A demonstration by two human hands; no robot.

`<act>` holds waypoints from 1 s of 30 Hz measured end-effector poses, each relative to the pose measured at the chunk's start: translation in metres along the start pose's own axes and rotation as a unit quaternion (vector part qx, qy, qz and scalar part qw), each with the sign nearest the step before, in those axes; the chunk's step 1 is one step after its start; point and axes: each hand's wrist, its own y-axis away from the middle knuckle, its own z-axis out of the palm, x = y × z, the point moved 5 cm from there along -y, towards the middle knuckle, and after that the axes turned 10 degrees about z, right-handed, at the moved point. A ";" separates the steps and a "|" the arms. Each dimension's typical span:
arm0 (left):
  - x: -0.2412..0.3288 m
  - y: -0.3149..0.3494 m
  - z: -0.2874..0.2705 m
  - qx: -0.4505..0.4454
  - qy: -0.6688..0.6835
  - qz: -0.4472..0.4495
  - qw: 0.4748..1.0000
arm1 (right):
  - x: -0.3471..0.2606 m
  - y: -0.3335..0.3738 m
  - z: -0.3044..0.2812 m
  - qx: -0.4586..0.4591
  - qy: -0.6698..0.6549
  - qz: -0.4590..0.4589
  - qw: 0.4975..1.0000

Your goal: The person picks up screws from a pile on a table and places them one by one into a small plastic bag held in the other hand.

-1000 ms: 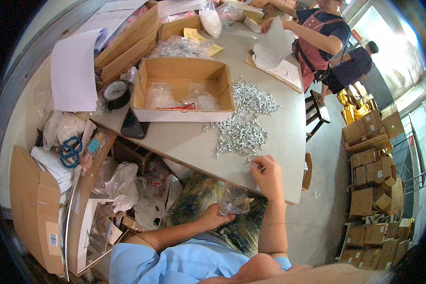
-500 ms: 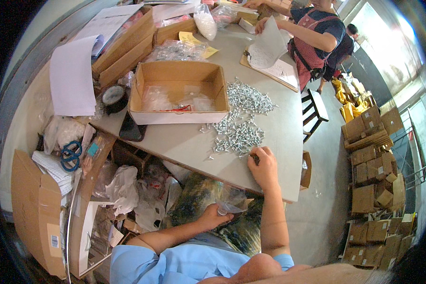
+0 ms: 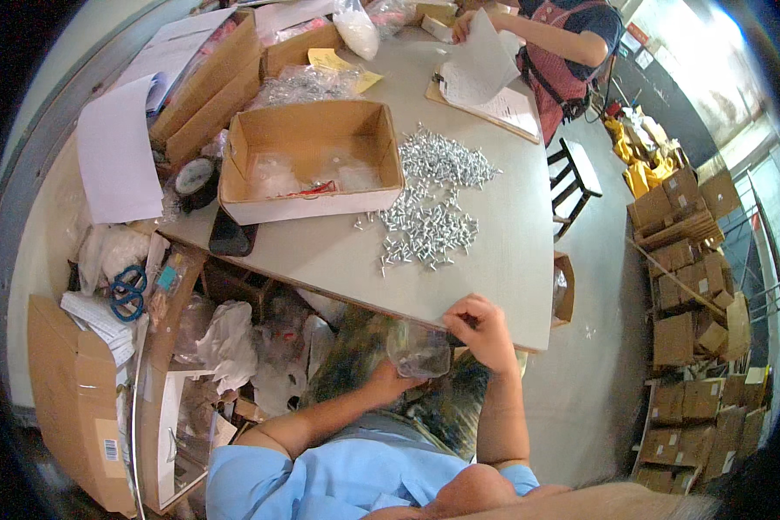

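Below the table's near edge, my left hand (image 3: 390,383) grips a small clear plastic bag (image 3: 421,350), which looks spread at its top. My right hand (image 3: 485,334) is at the table's front edge, just right of the bag. Its fingers are curled together, and whatever they may hold is hidden. On the grey table (image 3: 321,267) lies a loose pile of small silvery screws (image 3: 431,227), beyond my right hand and apart from it. To their left stands an open cardboard box (image 3: 308,209) with clear plastic bags and something red inside.
A black phone (image 3: 232,236) and a tape roll (image 3: 196,180) lie left of the box. Across the table a person (image 3: 572,52) handles papers on a clipboard (image 3: 494,108). Blue-handled scissors (image 3: 128,295) sit at far left. A stool (image 3: 576,178) and stacked cartons (image 3: 685,338) stand right.
My right hand has drawn back from the screw pile to the table edge, near the bag. My left hand has raised the bag slightly. The view has shifted a little.
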 end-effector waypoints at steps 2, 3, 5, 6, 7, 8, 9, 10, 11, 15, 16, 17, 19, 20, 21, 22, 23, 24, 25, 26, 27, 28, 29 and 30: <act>-0.002 -0.002 0.000 -0.042 -0.069 0.004 0.997 | 0.011 0.001 -0.005 0.018 -0.012 0.009 1.000; -0.003 -0.004 -0.002 -0.052 -0.027 -0.040 0.997 | 0.011 0.000 -0.005 0.023 -0.020 0.010 0.999; -0.005 -0.003 -0.003 -0.063 0.021 -0.090 0.994 | 0.009 0.002 -0.002 0.035 -0.002 0.010 0.999; -0.007 -0.003 -0.003 -0.064 0.028 -0.094 0.993 | 0.009 0.003 -0.001 0.043 0.002 0.003 0.999; -0.015 -0.002 -0.004 -0.058 -0.002 -0.060 0.996 | 0.009 0.004 0.001 0.051 0.006 -0.004 0.999; -0.018 -0.001 -0.005 -0.052 -0.032 -0.026 0.998 | 0.006 0.006 0.003 0.053 0.024 -0.010 0.998; -0.015 -0.001 -0.006 -0.073 -0.051 -0.022 0.996 | 0.002 0.008 0.004 0.057 0.044 -0.015 0.997; -0.012 -0.001 -0.010 -0.094 -0.070 -0.018 0.993 | -0.001 0.009 0.005 0.060 0.063 -0.020 0.996; -0.008 -0.001 -0.016 -0.114 -0.089 -0.014 0.989 | -0.004 0.013 0.008 0.064 0.082 -0.049 0.993; 0.017 0.005 -0.062 -0.290 -0.190 -0.146 0.927 | -0.028 0.037 0.027 -0.022 0.141 -0.135 0.981; 0.036 0.008 -0.071 -0.309 -0.137 -0.148 0.929 | -0.040 0.045 0.037 -0.074 0.148 -0.179 0.970; 0.052 0.011 -0.074 -0.329 -0.083 -0.149 0.929 | -0.051 0.052 0.048 -0.124 0.157 -0.221 0.954; 0.087 0.013 -0.069 -0.301 -0.012 -0.040 0.953 | -0.070 0.063 0.064 -0.161 0.135 -0.239 0.948; 0.099 0.013 -0.068 -0.284 0.023 0.014 0.958 | -0.074 0.067 0.067 -0.168 0.161 -0.263 0.936; 0.102 0.012 -0.068 -0.272 0.029 0.032 0.961 | -0.078 0.067 0.065 -0.173 0.156 -0.267 0.935; 0.104 0.009 -0.068 -0.261 0.034 0.050 0.963 | -0.082 0.067 0.063 -0.177 0.151 -0.272 0.934; 0.104 0.008 -0.069 -0.250 0.040 0.067 0.965 | -0.086 0.067 0.061 -0.181 0.147 -0.276 0.933; 0.104 0.006 -0.071 -0.243 0.053 0.084 0.965 | -0.088 0.067 0.057 -0.168 0.130 -0.272 0.939; 0.104 0.004 -0.075 -0.209 0.041 0.076 0.974 | -0.087 0.066 0.052 -0.150 0.118 -0.265 0.945; 0.106 0.003 -0.078 -0.175 0.030 0.068 0.982 | -0.085 0.066 0.047 -0.132 0.106 -0.259 0.951; 0.110 0.002 -0.079 -0.140 0.021 0.059 0.988 | -0.082 0.066 0.043 -0.115 0.095 -0.250 0.957; 0.128 -0.001 -0.078 -0.086 0.045 0.056 0.994 | -0.079 0.065 0.038 -0.075 0.083 -0.242 0.964; 0.129 -0.004 -0.079 -0.089 0.006 0.096 0.991 | -0.073 0.064 0.037 -0.069 0.080 -0.229 0.968; 0.130 -0.006 -0.080 -0.091 -0.034 0.135 0.986 | -0.066 0.063 0.036 -0.064 0.076 -0.217 0.971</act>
